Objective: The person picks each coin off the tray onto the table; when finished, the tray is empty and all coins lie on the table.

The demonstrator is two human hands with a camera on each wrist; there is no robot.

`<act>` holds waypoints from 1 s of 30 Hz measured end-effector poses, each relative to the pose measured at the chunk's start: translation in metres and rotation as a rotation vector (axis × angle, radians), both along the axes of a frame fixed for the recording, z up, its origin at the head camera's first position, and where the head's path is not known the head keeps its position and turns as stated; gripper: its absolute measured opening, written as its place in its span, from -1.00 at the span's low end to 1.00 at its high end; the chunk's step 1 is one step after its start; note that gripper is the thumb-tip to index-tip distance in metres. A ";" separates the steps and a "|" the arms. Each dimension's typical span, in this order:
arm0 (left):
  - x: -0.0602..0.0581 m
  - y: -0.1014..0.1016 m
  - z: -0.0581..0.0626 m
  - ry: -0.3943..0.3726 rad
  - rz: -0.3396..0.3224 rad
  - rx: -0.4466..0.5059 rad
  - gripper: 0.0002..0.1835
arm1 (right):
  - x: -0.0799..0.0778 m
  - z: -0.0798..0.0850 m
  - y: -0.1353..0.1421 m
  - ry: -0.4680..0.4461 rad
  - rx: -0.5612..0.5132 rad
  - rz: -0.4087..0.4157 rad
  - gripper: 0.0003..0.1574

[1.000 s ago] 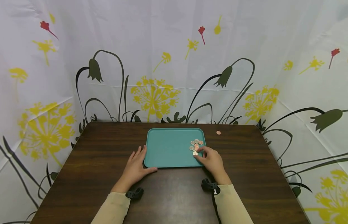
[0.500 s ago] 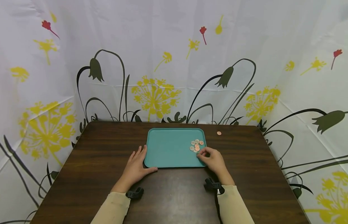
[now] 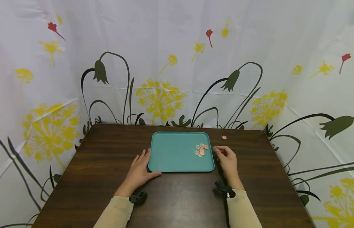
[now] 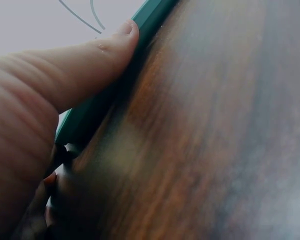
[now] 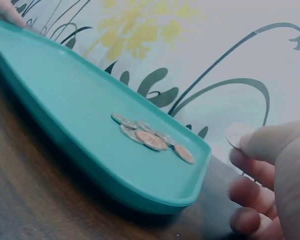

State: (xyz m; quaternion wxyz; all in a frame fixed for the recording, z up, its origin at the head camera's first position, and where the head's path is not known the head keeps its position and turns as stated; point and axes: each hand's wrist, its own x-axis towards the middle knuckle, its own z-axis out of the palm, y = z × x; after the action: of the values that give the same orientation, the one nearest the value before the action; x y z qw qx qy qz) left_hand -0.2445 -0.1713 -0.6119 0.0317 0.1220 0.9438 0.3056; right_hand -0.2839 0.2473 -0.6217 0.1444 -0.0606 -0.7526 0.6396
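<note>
A teal tray (image 3: 177, 158) lies on the table, with several silver and copper coins (image 3: 201, 150) grouped toward its right side. My right hand (image 3: 227, 160) is just past the tray's right rim and pinches a silver coin (image 5: 235, 135) between thumb and forefinger. In the right wrist view its other fingers (image 5: 250, 195) are curled below. At the tray's left front corner rests my left hand (image 3: 139, 169), fingers spread along the side. Its thumb (image 4: 105, 55) lies against the front rim in the left wrist view.
One copper coin (image 3: 224, 137) lies on the dark wooden table (image 3: 108, 142) beyond the tray's right back corner. Behind the table hangs a white curtain (image 3: 177, 47) with printed flowers.
The right hand has picked a silver coin from the front of the group and carried it right, out over the tray's edge. The left hand stays at the tray.
</note>
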 end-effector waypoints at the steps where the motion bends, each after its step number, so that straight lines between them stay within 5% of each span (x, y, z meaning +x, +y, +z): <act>1: 0.000 0.000 0.000 0.000 0.001 0.002 0.35 | -0.001 0.000 0.002 0.017 0.033 -0.020 -0.74; 8: -0.002 0.001 0.002 0.007 0.002 0.009 0.35 | -0.025 -0.001 0.027 0.088 0.409 -0.217 -0.92; 21: 0.002 0.004 0.000 -0.015 -0.010 0.015 0.35 | -0.064 0.008 0.062 -0.062 0.385 -0.310 -0.86; 30: 0.002 -0.002 0.002 -0.011 -0.009 0.030 0.32 | -0.070 0.005 0.050 -0.068 0.429 -0.327 -0.75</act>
State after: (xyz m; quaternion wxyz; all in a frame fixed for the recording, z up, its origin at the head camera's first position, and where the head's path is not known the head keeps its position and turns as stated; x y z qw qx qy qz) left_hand -0.2428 -0.1734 -0.6103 0.0364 0.1249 0.9383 0.3205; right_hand -0.3535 0.2976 -0.6171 0.2301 -0.1707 -0.8556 0.4312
